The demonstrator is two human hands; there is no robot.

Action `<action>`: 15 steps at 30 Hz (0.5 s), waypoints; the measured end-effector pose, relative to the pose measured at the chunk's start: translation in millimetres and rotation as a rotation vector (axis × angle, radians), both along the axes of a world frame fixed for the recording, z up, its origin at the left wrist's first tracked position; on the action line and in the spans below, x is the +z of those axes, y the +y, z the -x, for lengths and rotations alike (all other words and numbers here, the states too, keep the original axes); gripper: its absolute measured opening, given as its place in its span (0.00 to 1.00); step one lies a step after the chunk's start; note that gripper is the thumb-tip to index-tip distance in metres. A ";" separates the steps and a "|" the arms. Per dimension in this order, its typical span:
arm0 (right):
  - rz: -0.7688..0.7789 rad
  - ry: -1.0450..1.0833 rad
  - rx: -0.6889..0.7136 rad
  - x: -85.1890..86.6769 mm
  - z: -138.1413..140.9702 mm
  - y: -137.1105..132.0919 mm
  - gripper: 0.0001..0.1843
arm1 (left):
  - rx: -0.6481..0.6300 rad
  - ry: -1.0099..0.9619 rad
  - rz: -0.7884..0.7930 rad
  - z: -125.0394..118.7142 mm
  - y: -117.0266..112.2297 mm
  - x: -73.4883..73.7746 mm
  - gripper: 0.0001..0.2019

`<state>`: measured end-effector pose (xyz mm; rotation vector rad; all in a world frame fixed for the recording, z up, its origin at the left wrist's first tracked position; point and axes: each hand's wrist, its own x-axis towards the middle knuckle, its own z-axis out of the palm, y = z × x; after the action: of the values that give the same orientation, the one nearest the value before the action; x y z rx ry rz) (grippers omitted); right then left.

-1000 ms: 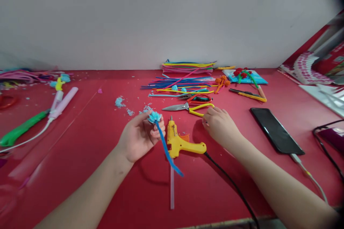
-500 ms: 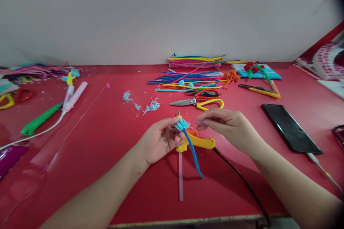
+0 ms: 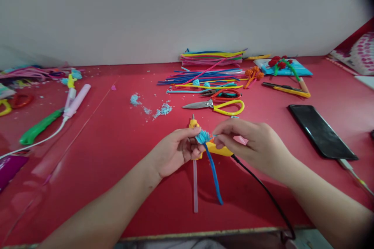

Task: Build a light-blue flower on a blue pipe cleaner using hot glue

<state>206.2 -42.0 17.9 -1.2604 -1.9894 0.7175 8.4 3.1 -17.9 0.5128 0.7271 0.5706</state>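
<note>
My left hand (image 3: 181,148) is closed, pinching a light blue fuzzy flower (image 3: 203,137) made of pipe cleaner. A darker blue pipe cleaner stem (image 3: 214,175) hangs down from the flower. Just right of it, my right hand (image 3: 251,140) is closed in a pinch on a small light blue piece (image 3: 215,135), its tip close to the petals. Beneath both hands lies a yellow glue gun (image 3: 219,149), partly hidden, with a clear glue stick (image 3: 195,186) pointing toward me.
Scissors (image 3: 216,105) and red-handled pliers (image 3: 224,94) lie beyond my hands, before several pipe cleaners (image 3: 204,78). Blue fluff scraps (image 3: 162,109) are scattered to their left. A phone (image 3: 321,130) is at right. A pink tool (image 3: 77,101) and green-handled cutter (image 3: 42,126) lie at left.
My right fingertips have come nearer to the flower with the small blue piece. The flower has shifted slightly right in my left hand, and the view has tilted a little.
</note>
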 end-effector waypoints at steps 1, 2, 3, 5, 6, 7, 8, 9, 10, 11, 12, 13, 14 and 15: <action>-0.014 -0.010 -0.004 0.7 -1.2 -0.5 0.07 | 0.011 0.002 0.003 -0.1 0.0 0.8 0.09; -0.015 -0.017 -0.011 1.6 -2.5 -1.1 0.07 | 0.020 0.009 0.009 0.0 -0.1 1.8 0.09; -0.009 -0.026 -0.021 2.7 -3.5 -1.8 0.06 | 0.026 0.016 0.013 0.2 -0.2 3.2 0.09; 0.012 -0.038 -0.044 5.3 -4.2 -3.8 0.03 | 0.037 0.030 0.006 0.9 -0.8 6.2 0.09; 0.025 -0.031 -0.046 6.5 -3.8 -4.8 0.02 | 0.041 0.033 -0.004 1.3 -1.4 7.6 0.09; 0.038 -0.015 -0.040 7.6 -2.9 -5.9 0.03 | 0.042 0.033 -0.018 1.6 -2.1 8.9 0.09; 0.048 0.003 -0.023 8.4 -1.7 -6.8 0.04 | 0.041 0.031 -0.034 1.9 -3.0 10.0 0.09; 0.057 0.016 -0.001 8.8 -0.5 -7.6 0.04 | 0.035 0.029 -0.050 2.2 -4.0 10.9 0.09; 0.061 0.015 0.019 8.9 0.6 -8.2 0.04 | 0.023 0.027 -0.065 2.3 -5.0 11.5 0.09; 0.057 -0.003 0.035 8.6 1.5 -8.6 0.04 | 0.011 0.028 -0.078 2.3 -5.9 12.1 0.10; 0.043 -0.032 0.046 8.2 2.0 -8.8 0.03 | 0.004 0.032 -0.089 2.3 -6.7 12.5 0.10; 0.025 -0.064 0.054 7.7 2.1 -8.8 0.02 | 0.005 0.040 -0.097 2.1 -7.4 13.0 0.10; 0.007 -0.095 0.062 7.2 2.0 -8.8 0.02 | 0.007 0.048 -0.104 2.0 -8.0 13.5 0.10; -0.012 -0.118 0.071 6.8 1.6 -8.6 0.02 | 0.009 0.057 -0.111 1.9 -8.5 14.0 0.10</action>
<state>204.6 -50.6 24.6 -1.2568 -2.1399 0.6774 6.6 -5.4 -3.9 0.6312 0.7546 0.6092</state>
